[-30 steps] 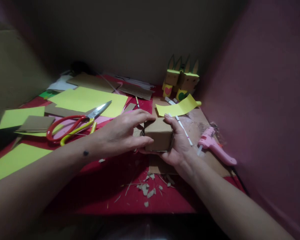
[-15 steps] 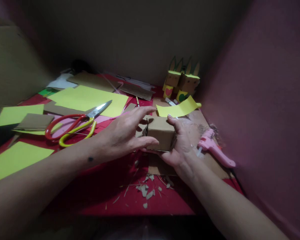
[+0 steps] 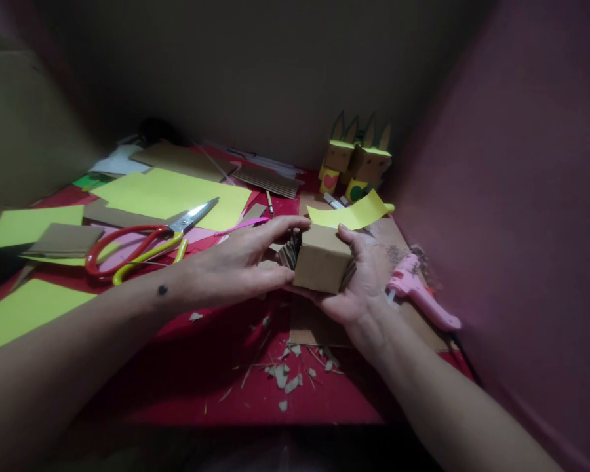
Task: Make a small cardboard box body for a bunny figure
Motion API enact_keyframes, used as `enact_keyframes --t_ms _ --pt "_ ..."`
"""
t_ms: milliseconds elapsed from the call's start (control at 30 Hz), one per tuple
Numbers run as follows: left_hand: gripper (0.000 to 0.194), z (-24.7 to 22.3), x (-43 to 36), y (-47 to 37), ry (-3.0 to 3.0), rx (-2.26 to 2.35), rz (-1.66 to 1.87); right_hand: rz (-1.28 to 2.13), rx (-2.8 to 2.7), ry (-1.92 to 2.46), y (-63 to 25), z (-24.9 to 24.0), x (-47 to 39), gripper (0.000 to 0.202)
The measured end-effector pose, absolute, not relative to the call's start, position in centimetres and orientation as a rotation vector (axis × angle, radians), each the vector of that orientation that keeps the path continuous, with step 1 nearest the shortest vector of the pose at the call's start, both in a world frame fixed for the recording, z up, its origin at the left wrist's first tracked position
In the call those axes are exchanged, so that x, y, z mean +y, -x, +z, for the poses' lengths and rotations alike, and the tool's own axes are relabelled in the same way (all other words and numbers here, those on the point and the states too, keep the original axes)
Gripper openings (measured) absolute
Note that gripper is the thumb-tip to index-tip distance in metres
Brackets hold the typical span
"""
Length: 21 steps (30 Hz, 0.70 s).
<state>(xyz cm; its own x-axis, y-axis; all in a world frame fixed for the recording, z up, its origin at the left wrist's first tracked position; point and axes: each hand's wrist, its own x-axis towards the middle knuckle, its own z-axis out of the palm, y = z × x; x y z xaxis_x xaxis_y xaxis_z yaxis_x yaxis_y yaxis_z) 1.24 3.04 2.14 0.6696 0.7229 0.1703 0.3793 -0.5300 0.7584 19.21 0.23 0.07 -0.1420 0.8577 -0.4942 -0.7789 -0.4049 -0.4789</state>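
Observation:
A small brown cardboard box [image 3: 323, 259] is held a little above the red table, in the middle of the view. My right hand [image 3: 356, 278] grips it from the right and from below, thumb at its top right corner. My left hand [image 3: 265, 255] is at its left side, fingertips on the top left edge and thumb by the lower left corner. Dark corrugated edges show on the box's left side. Just behind it lies a curled yellow paper strip [image 3: 351, 213].
Red-and-yellow scissors [image 3: 177, 233] lie left on yellow sheets [image 3: 152, 193]. A pink glue gun [image 3: 423, 295] rests right on a cardboard sheet [image 3: 319, 326]. Two cardboard figures [image 3: 356, 160] stand at the back. Paper scraps [image 3: 282, 375] litter the red table's front [image 3: 187, 387].
The box has turned slightly and shifted a little to the right. My left thumb has moved off its front face to its left edge.

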Motion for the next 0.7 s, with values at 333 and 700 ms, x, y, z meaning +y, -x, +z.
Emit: enact_keyframes --t_ms 333,700 --pt "0.057 1.6 2.4 -1.9 -2.363 0.887 0.679 1.754 -0.171 0.869 -18.9 -0.3 0.2 0.026" --pt "0.028 1.4 2.3 -2.4 -2.002 0.770 0.825 1.769 -0.105 0.843 -19.4 -0.3 0.4 0.026"
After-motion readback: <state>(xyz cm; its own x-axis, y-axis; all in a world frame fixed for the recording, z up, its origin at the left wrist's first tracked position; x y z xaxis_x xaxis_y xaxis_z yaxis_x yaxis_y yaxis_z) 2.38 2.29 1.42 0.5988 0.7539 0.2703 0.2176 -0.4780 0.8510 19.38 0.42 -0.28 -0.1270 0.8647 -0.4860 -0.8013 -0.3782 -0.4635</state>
